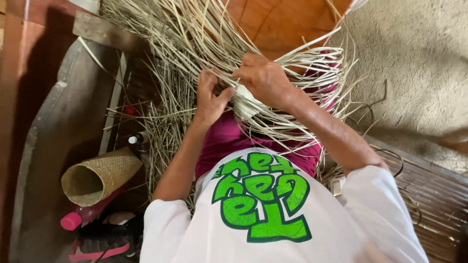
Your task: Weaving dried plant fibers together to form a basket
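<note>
Straw strips (195,34), long, pale and dry, fan out in a loose mass from the person's lap across the floor, converging at a small woven patch (246,100) held above the magenta skirt (229,136). Beyond them lies an orange wooden board (282,22), and at the right a slatted bamboo floor (429,195). At the lower left a finished woven cone basket (97,178) lies on its side, near a pink bottle (80,216). The left hand (210,100) is closed, pinching strips at the patch's left edge with thumb against fingers. The right hand (265,78) curls over the top of the patch, fingers closed on several strands. As I judge it, the loose strips cross each other thickly, so one could snag, kink or split if pulled against the tangle, and a slackened pinch could let the weave loosen.
</note>
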